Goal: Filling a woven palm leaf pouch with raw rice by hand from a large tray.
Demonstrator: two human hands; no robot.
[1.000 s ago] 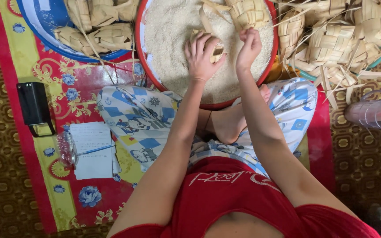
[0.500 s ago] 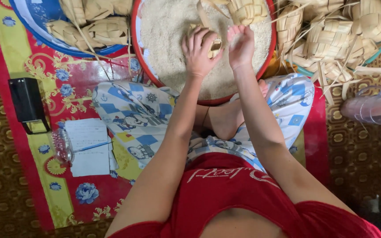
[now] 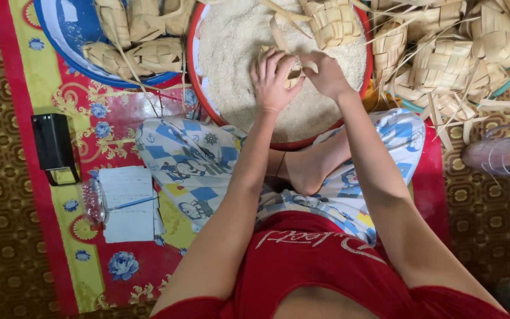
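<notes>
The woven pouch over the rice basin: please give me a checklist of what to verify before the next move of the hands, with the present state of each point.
1. Woven pouch is held by both hands: ok, left hand and right hand meet on it.
2. Pouch is above the rice, so spilled grains fall back: ok.
3. Red basin sits within reach, in front of the knees: ok.
4. Pouch opening is free for filling: cannot tell, fingers cover it.
5. Blue basin has room beside its pouches: ok.
6. More empty pouches are close on the right: ok.
</notes>
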